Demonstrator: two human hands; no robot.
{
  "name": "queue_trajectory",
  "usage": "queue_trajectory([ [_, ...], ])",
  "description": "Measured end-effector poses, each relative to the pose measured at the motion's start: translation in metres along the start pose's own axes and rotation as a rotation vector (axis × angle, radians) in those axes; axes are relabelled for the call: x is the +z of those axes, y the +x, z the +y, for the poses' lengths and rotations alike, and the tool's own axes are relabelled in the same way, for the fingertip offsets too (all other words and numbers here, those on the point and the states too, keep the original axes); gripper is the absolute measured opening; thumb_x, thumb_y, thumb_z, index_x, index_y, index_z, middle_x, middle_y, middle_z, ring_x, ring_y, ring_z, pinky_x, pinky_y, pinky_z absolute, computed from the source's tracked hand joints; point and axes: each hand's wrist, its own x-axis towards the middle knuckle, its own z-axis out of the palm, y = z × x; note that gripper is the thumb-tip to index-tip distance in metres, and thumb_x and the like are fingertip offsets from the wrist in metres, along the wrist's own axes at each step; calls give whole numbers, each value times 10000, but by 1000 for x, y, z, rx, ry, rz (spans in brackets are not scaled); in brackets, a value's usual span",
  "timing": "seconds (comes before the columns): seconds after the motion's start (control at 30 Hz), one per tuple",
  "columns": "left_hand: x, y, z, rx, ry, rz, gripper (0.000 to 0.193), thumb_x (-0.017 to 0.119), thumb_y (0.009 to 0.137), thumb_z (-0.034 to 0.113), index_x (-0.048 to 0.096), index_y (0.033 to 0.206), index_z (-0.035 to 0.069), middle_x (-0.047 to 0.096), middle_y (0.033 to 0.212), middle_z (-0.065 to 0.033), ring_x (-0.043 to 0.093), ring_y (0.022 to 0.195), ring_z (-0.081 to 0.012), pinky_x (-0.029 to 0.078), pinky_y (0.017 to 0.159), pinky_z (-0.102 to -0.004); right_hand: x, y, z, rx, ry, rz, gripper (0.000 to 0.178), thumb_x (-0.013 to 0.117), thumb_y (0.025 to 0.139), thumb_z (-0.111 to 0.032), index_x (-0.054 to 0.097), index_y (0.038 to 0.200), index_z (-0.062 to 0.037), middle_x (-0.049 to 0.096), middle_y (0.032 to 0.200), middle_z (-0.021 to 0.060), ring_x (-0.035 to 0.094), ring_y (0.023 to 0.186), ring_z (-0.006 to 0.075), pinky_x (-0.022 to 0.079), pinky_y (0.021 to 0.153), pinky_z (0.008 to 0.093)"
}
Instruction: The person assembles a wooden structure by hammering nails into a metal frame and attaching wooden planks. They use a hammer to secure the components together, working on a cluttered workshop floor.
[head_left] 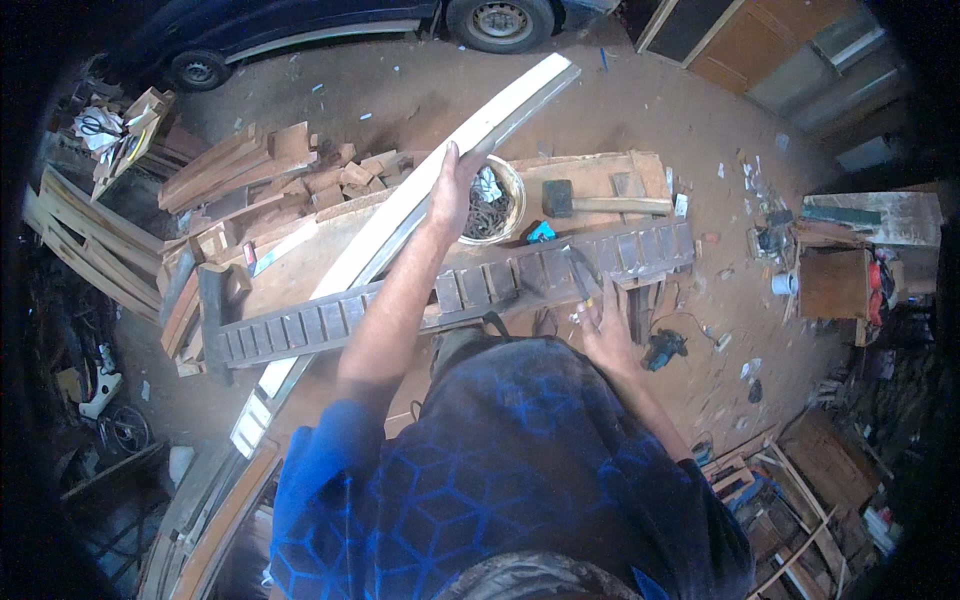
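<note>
My left hand [450, 200] is closed round a long pale wooden board [390, 225], which runs slantwise from the far middle to the near left. The board lies over a long dark wooden piece [520, 275] with a row of squarish recesses. Close to the near edge of that piece, my right hand [608, 328] has its fingers curled about a slim tool with a thin dark blade [580, 270]; its exact kind is unclear. Just beyond stands a round tub [519, 200] of small metal bits. Beside it rests a mallet [600, 205] with a dark head and wooden handle.
Wood offcuts [365, 175] and planks [240, 165] are heaped at the far left of the workbench [290, 280]. A corded power tool [664, 348] is on the floor at right. A dark vehicle [330, 20] is parked beyond. More timber [790, 500] stands near right.
</note>
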Motion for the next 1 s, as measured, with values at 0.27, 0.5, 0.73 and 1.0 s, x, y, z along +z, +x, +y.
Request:
queue_trajectory([
  [0.27, -44, -10, -23, -78, 52, 310, 611, 388, 1071, 442, 483, 1385, -73, 554, 1403, -205, 544, 1281, -267, 361, 1113, -411, 33, -12, 7, 203, 194, -76, 494, 591, 993, -334, 492, 1369, -28, 653, 1041, 204, 643, 973, 364, 512, 857, 442],
  [0.5, -111, -98, -84, -78, 858, 460, 345, 553, 1018, 295, 652, 1107, -23, 696, 1050, -173, 675, 960, -263, 503, 869, -419, -2, -27, 11, 598, 650, -389, 166, 550, 1000, -197, 644, 992, -60, 615, 696, 20, 531, 508, 97, 376, 426, 262],
  [0.73, -172, -133, -150, 266, 1641, 165, 366, 565, 983, 335, 648, 1145, 17, 660, 1121, -189, 581, 1098, -367, 387, 1014, -525, 8, 14, 18, 620, 85, -645, 318, 596, 905, -176, 609, 1200, -58, 630, 698, 81, 623, 576, 169, 499, 502, 339],
  [1.0, -173, -130, -157, -39, 1720, 163, 459, 454, 1001, 429, 644, 1153, 40, 647, 1170, -179, 560, 1156, -346, 366, 1046, -511, 55, 59, 33, -236, -1265, -414, 502, 610, 912, -204, 523, 1397, -103, 660, 1070, 224, 645, 970, 425, 518, 676, 524],
])
